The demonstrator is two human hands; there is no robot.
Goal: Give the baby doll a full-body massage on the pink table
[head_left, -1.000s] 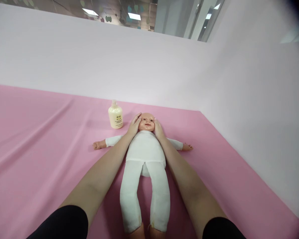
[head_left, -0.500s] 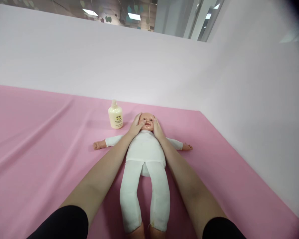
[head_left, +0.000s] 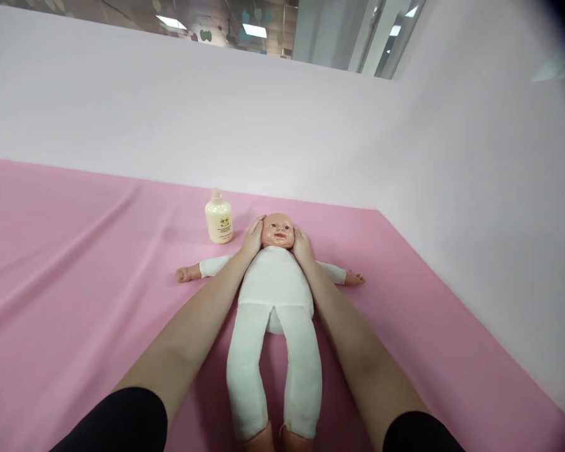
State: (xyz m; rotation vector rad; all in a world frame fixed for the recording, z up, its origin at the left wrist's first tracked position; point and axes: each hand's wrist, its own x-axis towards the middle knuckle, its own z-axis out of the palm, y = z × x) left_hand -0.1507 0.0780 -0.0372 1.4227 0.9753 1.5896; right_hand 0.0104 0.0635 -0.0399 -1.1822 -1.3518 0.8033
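A baby doll (head_left: 277,276) in white cloth lies on its back, head away from me and arms spread to both sides. Its bare plastic head (head_left: 277,230) faces up between my palms. My left hand (head_left: 253,236) rests along the left side of the head with fingers stretched out. On the opposite side, my right hand (head_left: 302,246) lies against the cheek, its fingers extended and partly hidden. Neither hand is wrapped round anything. Left of the head stands a pale yellow pump bottle (head_left: 219,220) with a dark printed label.
Under the doll is a pink covered surface (head_left: 85,263) with some creases on the left. A white wall (head_left: 193,119) rises behind it, and another white wall (head_left: 489,188) bounds the right side. Windows show above the back wall.
My hands have slid outward from the doll's face to the sides of its head; the thumbs no longer lie over the cheeks. The doll and the bottle have stayed put.
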